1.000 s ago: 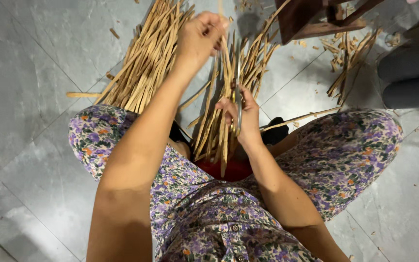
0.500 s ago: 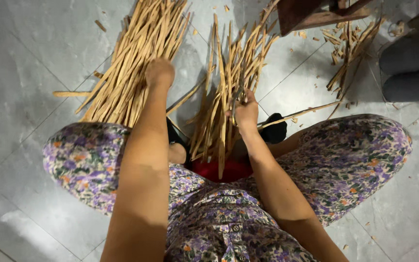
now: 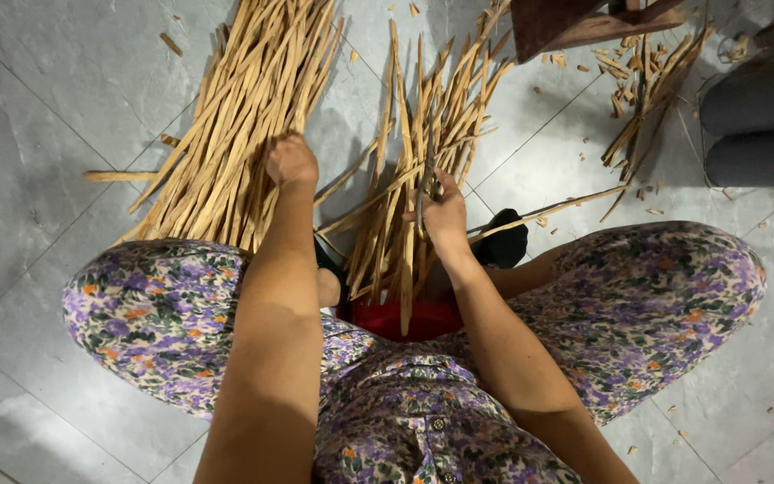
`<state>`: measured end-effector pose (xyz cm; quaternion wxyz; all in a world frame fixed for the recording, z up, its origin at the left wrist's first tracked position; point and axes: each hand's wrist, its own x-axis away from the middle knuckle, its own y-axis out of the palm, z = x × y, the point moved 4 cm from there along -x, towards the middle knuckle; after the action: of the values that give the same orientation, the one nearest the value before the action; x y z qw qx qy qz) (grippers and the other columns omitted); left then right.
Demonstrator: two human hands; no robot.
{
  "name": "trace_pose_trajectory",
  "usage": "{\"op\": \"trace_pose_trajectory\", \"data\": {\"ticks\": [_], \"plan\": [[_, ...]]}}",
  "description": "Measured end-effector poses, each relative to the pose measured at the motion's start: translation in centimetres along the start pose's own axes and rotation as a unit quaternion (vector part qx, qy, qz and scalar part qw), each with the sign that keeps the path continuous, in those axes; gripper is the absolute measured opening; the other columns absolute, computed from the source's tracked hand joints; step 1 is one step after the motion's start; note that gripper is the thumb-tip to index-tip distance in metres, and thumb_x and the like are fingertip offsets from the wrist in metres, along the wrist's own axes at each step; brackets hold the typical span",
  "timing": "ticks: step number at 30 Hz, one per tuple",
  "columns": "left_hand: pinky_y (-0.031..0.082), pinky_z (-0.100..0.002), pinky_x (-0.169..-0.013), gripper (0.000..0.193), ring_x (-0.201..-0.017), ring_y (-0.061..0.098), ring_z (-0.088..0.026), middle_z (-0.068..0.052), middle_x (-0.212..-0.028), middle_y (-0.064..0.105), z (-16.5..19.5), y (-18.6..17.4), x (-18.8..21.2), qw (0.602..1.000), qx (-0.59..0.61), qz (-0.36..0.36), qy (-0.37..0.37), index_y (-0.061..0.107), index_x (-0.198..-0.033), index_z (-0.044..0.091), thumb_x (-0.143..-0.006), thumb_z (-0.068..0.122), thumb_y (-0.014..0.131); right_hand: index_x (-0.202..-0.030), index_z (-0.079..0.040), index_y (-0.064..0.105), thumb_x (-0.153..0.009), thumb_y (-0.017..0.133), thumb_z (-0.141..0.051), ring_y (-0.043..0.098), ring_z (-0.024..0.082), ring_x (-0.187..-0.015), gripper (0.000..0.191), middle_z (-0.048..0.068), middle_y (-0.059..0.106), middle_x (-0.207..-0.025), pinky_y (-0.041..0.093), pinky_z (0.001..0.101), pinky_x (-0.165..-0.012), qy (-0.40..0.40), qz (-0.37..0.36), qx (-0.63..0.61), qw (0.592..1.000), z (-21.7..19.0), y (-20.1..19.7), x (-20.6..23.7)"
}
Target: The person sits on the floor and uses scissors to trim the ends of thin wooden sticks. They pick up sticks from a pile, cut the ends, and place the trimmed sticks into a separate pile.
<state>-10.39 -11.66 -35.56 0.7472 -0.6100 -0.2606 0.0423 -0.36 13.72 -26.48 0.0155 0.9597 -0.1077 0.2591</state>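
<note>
My left hand (image 3: pixel 290 161) is closed as a fist on the big pile of thin wooden sticks (image 3: pixel 239 116) that lies on the grey floor to my left. My right hand (image 3: pixel 445 213) grips a dark narrow tool, seemingly a knife (image 3: pixel 426 179), held upright against a second bunch of sticks (image 3: pixel 414 152) fanned out between my knees. My legs in purple flowered trousers (image 3: pixel 665 296) spread to both sides. Whether my left hand actually holds sticks is hidden by its back.
A red low seat (image 3: pixel 423 315) shows under me. A black shoe (image 3: pixel 503 242) sits by my right knee. Short stick offcuts (image 3: pixel 647 90) and chips litter the tiles at upper right, near a dark wooden object (image 3: pixel 575 22) and grey rounded shapes (image 3: pixel 759 125).
My left hand has dropped from high over the middle bunch down and left onto the big stick pile. The right hand has stayed on the middle bunch.
</note>
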Motion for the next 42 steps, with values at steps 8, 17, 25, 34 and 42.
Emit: {"op": "trace_pose_trajectory", "data": {"ticks": [8,17,25,34,42], "plan": [[0.058,-0.04,-0.068,0.029,-0.077,0.075,-0.024,-0.01,-0.092,0.077,7.7,-8.7,3.8,0.93,0.348,0.023,0.114,0.061,-0.122,0.017,-0.094,0.011,0.058,-0.144,-0.009,0.047,-0.09,0.077,-0.016,0.063,0.011,-0.052,0.062,0.008,0.074,-0.095,0.043,0.0226,-0.042,0.004,0.003,-0.055,0.998,-2.3,0.0,1.3],[0.051,-0.023,-0.064,0.011,-0.069,0.062,-0.006,0.001,-0.08,0.071,13.3,-16.8,8.2,0.812,0.496,-0.042,0.305,0.071,-0.101,0.008,-0.091,0.006,0.073,-0.143,-0.012,0.047,-0.092,0.076,-0.009,0.066,0.008,-0.068,0.059,0.008,0.077,-0.113,0.05,0.0225,-0.053,-0.113,-0.02,-0.2,0.973,-5.9,-0.7,3.6],[0.05,-0.02,-0.066,0.01,-0.073,0.06,-0.003,0.003,-0.083,0.069,12.4,-19.3,13.2,0.745,0.544,-0.116,0.369,0.067,-0.102,0.005,-0.094,0.005,0.073,-0.143,-0.009,0.053,-0.093,0.076,-0.005,0.06,0.009,-0.061,0.055,0.002,0.066,-0.091,0.049,0.0227,-0.05,-0.151,-0.05,-0.179,0.971,-7.1,0.4,6.1],[0.054,-0.049,-0.074,0.025,-0.088,0.069,-0.04,-0.019,-0.099,0.074,6.8,-22.5,9.2,0.899,0.317,0.188,0.236,0.074,-0.12,0.01,-0.096,0.018,0.073,-0.14,-0.009,0.051,-0.091,0.073,-0.004,0.069,0.01,-0.072,0.054,0.006,0.07,-0.093,0.047,0.0218,-0.05,-0.136,-0.03,-0.192,0.971,-7.4,-0.2,5.7],[0.058,-0.032,-0.079,0.034,-0.086,0.074,-0.016,-0.009,-0.1,0.079,10.0,-21.0,13.1,0.835,0.451,-0.007,0.315,0.074,-0.118,0.009,-0.089,0.027,0.075,-0.139,-0.007,0.052,-0.091,0.074,-0.007,0.06,0.009,-0.061,0.053,0.011,0.077,-0.093,0.047,0.0212,-0.05,-0.146,-0.032,-0.184,0.971,-7.7,0.4,5.2]]}}
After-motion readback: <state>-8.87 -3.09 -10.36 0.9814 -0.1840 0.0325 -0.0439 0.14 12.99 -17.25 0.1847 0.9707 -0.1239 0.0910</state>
